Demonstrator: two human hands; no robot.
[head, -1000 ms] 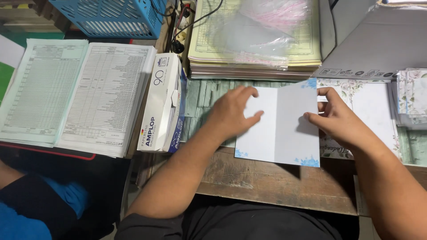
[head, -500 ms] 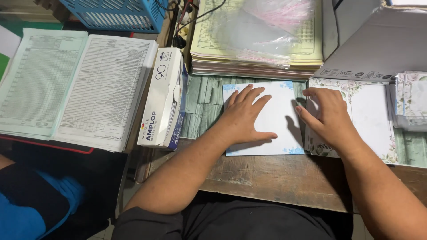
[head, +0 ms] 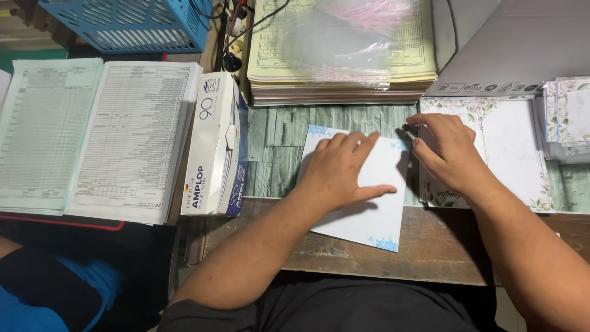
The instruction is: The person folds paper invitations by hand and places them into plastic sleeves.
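Wooden table edge (head: 246,252) nearest, folded white card with blue floral corners (head: 375,212) lying on it, left hand (head: 341,172) spread flat pressing the card, right hand (head: 445,150) fingertips pinching the floral sheet stack (head: 516,144) just beside, yellow forms pile (head: 344,58) beyond

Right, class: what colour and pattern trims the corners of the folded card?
Folded card: white, with light blue floral corners, clearest in the head view.
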